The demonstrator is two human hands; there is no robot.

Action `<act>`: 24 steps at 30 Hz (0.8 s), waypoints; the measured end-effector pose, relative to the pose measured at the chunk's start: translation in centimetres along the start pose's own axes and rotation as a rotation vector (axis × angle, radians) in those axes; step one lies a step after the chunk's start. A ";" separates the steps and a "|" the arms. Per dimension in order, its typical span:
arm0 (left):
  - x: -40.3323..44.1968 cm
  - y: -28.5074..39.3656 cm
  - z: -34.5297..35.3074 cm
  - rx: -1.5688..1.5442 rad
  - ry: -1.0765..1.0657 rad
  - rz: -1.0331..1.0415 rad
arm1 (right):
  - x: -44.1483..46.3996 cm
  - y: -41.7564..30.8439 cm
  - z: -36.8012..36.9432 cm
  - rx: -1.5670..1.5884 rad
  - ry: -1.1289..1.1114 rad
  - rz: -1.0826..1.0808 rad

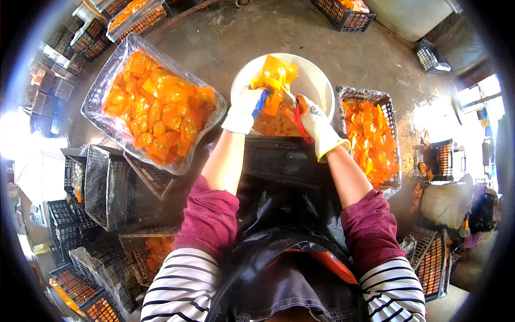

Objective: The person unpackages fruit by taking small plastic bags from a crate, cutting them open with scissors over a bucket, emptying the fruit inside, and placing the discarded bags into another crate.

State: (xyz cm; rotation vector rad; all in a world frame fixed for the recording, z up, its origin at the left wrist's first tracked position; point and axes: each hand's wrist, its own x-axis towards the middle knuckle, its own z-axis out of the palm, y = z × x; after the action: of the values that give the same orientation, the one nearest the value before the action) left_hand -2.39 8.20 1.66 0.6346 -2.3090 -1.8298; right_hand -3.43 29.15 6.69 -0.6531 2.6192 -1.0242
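Over a white bucket [328,88], my left hand [244,110], in a white glove with a blue part at the fingers, holds a glossy orange-yellow piece [276,75]. My right hand [316,122], in a white glove with a yellow cuff, is closed on a red-handled tool [301,124]. The tool's metal end reaches the piece's lower right side. Orange bits [276,124] lie in the bucket below. Left of the bucket, a plastic-lined crate [99,88] is full of orange pieces [161,104]. Another lined crate [396,140] with orange pieces [370,142] stands at the right.
A dark crate [343,20] stands at the top. Stacked crates [110,188] line the left side. A pale tub [442,204] stands at the right, near more crates [432,265]. The concrete floor [214,37] looks wet in places.
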 end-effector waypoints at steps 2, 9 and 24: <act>0.6 -0.9 0.1 -0.113 0.005 0.035 | -0.1 -0.2 0.0 -0.005 0.000 0.010; 0.1 -0.4 0.4 -0.231 -0.076 0.004 | 0.3 0.6 0.4 0.141 -0.027 -0.007; 2.3 -5.3 0.2 0.356 -0.109 0.269 | 1.4 3.7 2.5 0.720 0.010 0.100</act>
State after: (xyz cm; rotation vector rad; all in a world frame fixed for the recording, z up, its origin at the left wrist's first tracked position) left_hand -3.31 6.55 -3.79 0.2450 -2.6651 -1.3823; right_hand -4.86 29.43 2.28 -0.3314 2.0261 -1.7807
